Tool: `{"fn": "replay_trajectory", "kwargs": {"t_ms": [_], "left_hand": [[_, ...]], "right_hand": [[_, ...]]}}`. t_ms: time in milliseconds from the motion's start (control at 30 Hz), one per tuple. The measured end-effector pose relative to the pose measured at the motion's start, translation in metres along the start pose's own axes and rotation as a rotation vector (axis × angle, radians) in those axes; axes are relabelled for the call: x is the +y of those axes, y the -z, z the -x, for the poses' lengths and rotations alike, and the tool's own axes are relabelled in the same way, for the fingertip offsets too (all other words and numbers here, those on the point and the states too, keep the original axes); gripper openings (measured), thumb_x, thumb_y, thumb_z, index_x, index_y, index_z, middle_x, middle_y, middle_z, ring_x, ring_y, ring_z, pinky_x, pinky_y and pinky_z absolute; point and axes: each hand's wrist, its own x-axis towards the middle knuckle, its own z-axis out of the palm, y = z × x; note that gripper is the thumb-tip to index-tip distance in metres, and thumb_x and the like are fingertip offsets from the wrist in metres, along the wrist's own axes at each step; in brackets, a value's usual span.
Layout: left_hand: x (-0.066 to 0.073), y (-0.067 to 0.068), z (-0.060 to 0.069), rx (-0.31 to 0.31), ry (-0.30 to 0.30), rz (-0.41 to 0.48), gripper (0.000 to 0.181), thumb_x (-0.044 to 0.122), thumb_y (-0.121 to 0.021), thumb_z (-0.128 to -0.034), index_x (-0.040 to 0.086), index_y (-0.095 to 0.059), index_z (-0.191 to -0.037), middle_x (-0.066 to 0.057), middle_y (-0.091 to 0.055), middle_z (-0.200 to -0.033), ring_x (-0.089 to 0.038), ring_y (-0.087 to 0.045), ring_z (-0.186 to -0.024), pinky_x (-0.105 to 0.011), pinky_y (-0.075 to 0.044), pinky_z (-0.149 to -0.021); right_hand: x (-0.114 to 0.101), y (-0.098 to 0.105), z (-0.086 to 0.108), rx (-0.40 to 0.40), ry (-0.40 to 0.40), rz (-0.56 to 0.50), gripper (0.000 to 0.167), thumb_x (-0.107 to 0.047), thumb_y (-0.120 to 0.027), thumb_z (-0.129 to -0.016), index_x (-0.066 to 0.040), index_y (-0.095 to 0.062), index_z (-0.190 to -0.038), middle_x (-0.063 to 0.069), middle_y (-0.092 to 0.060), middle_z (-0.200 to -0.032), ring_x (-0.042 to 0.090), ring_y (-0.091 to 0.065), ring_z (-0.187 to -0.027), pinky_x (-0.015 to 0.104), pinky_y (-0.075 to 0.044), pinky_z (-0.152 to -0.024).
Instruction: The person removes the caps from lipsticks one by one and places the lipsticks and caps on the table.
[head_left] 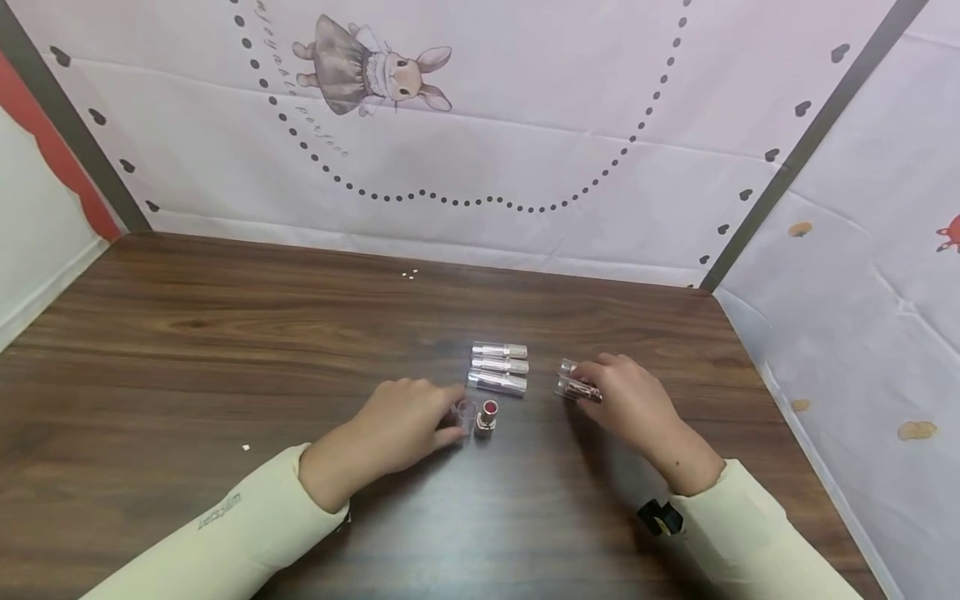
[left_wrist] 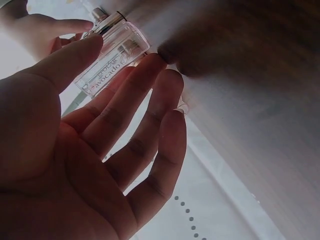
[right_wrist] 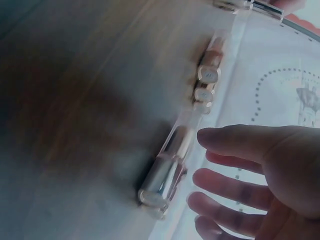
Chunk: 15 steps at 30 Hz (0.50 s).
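My left hand (head_left: 401, 423) pinches a clear cap (head_left: 467, 415) between thumb and fingers. Printed lettering shows on this cap (left_wrist: 111, 65) in the left wrist view. Just right of it stands an uncapped lipstick (head_left: 486, 419), upright with its red tip showing. Three capped lipsticks (head_left: 498, 383) lie side by side beyond, their ends lined up. Farther right, my right hand (head_left: 630, 400) is over two more lying lipsticks (head_left: 576, 389), partly covering them. In the right wrist view, its spread fingers (right_wrist: 232, 187) are beside the nearer lipstick (right_wrist: 162, 180), with a gap between.
The wooden table (head_left: 187, 350) meets a printed fabric wall (head_left: 525, 108) at the back and another fabric wall (head_left: 862, 333) at the right. Small white bits (head_left: 409, 275) lie near the back edge, and one white scrap (head_left: 246, 447) lies at the left.
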Motion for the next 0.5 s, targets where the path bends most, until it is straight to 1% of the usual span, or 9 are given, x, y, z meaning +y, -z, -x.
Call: {"fn": "replay_trajectory", "kwargs": {"t_ms": [167, 333, 500], "left_hand": [[-0.0015, -0.0004, 0.0006, -0.007, 0.004, -0.011, 0.021, 0.037, -0.077, -0.0858, 0.021, -0.066, -0.09, 0.007, -0.068, -0.073, -0.014, -0.062, -0.064, -0.037, -0.046, -0.052], [-0.0005, -0.0015, -0.0001, -0.019, -0.003, -0.009, 0.021, 0.036, -0.077, -0.0864, 0.019, -0.067, -0.094, 0.007, -0.07, -0.075, -0.015, -0.064, -0.066, -0.037, -0.047, -0.053], [0.0001, 0.0006, 0.0012, -0.005, -0.009, -0.008, 0.021, 0.035, -0.078, -0.0862, 0.018, -0.068, -0.095, 0.005, -0.072, -0.078, -0.018, -0.068, -0.069, -0.037, -0.048, -0.053]], "right_hand": [[0.0046, -0.0026, 0.002, -0.035, -0.036, 0.033, 0.023, -0.011, -0.081, -0.079, -0.011, -0.075, -0.101, 0.005, -0.066, -0.086, 0.022, -0.062, -0.076, 0.042, -0.051, -0.067], [0.0086, -0.004, 0.0043, -0.059, -0.054, 0.018, 0.02, -0.008, -0.079, -0.08, -0.009, -0.074, -0.1, 0.004, -0.063, -0.084, 0.02, -0.06, -0.072, 0.04, -0.051, -0.066], [0.0084, -0.004, 0.0011, -0.074, -0.056, -0.009, 0.018, -0.006, -0.078, -0.082, -0.007, -0.074, -0.099, 0.005, -0.066, -0.086, 0.019, -0.061, -0.073, 0.04, -0.052, -0.067]]}}
